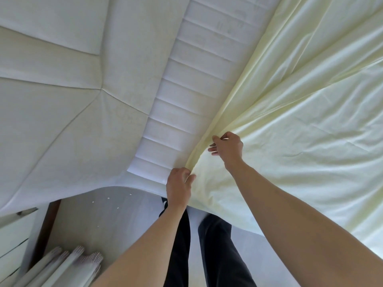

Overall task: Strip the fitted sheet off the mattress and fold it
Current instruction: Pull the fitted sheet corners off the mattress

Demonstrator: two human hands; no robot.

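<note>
A pale yellow fitted sheet [300,104] covers the right part of the white quilted mattress [182,96], with its left edge pulled back in a diagonal line. My left hand [179,187] grips that edge at the mattress's near corner. Slightly farther along the same edge, my right hand [227,147] pinches a fold of the sheet between thumb and fingers. The ribbed mattress top lies bare to the left of the sheet edge.
A white padded surface [62,90] with stitched seams fills the left side. Below it are a grey floor [103,220], a dark wooden strip [45,224] and white pleated items [68,266] at the bottom left. My dark-trousered legs [215,255] stand near the bed corner.
</note>
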